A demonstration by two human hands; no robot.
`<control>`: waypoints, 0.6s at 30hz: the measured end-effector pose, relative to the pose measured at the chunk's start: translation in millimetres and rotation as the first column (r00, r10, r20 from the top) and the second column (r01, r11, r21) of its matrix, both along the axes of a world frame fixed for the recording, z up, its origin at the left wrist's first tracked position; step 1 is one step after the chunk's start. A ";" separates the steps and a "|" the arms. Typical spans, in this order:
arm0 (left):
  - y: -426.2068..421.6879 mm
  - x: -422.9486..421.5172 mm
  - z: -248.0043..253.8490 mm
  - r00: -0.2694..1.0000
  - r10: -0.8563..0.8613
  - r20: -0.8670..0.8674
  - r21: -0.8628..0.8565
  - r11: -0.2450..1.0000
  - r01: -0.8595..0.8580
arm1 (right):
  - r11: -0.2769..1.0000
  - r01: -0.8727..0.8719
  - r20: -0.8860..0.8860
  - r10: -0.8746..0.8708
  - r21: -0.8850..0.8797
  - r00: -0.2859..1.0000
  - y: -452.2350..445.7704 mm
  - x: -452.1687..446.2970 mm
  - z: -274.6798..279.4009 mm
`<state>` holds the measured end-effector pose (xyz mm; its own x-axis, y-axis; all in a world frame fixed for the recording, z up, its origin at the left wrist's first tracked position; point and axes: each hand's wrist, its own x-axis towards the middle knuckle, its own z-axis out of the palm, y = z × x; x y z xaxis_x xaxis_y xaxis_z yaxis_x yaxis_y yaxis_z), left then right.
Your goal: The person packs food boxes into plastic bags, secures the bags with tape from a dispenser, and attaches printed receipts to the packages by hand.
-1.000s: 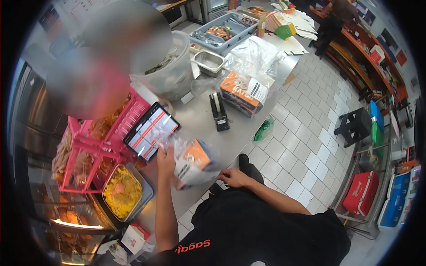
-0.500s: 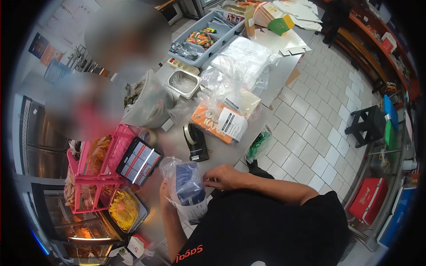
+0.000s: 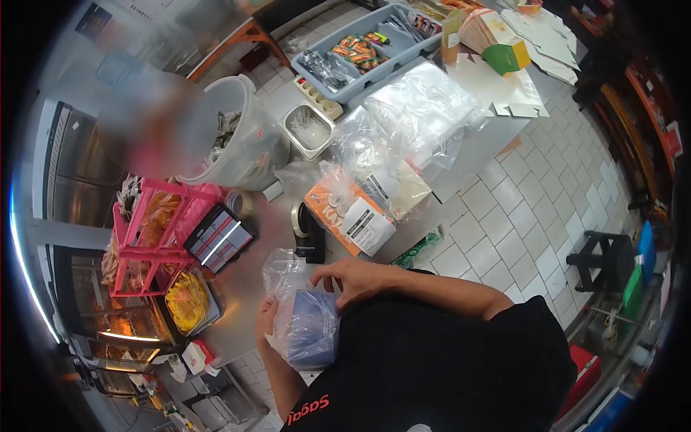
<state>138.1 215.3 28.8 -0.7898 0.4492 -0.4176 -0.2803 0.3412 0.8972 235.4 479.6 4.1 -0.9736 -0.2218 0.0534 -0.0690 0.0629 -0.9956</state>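
Observation:
A blue box (image 3: pixel 315 324) sits inside a clear plastic bag (image 3: pixel 286 277), held close against the front of my black shirt. My left hand (image 3: pixel 267 318) grips the bag and box from the left side, its fingers partly covered by the plastic. Over the top right of the bag is my right hand (image 3: pixel 354 278), its fingers bent and apart, with no object visible between them. Just beyond lie a black tape dispenser (image 3: pixel 308 232) and a bagged orange box (image 3: pixel 337 198) with a white printed label (image 3: pixel 368 227).
A tablet (image 3: pixel 219 237) leans by pink baskets (image 3: pixel 162 273). Behind stand a large translucent bucket (image 3: pixel 252 137), a metal container (image 3: pixel 308 147) and a grey-blue tray (image 3: pixel 338 90). Clear bags (image 3: pixel 425 104) are stacked on the counter. Yellow food fills a tub (image 3: pixel 216 306). Another person, blurred, is across the counter.
The blue box has turned, and the white paper seen on it before no longer shows. My right hand has moved up to the bag's top, fingers spreading. The view has shifted.

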 end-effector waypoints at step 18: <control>15.3 -0.4 -22.9 0.984 0.150 0.092 0.243 0.955 -0.168 | 0.519 0.811 -0.207 -0.791 0.271 0.575 94.5 -10.9 -4.6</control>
<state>137.7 230.6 5.9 -0.8314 0.4175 -0.3666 -0.3794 0.0553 0.9236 224.5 574.1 -0.4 -0.7457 0.6381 0.1916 0.1183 0.4098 -0.9045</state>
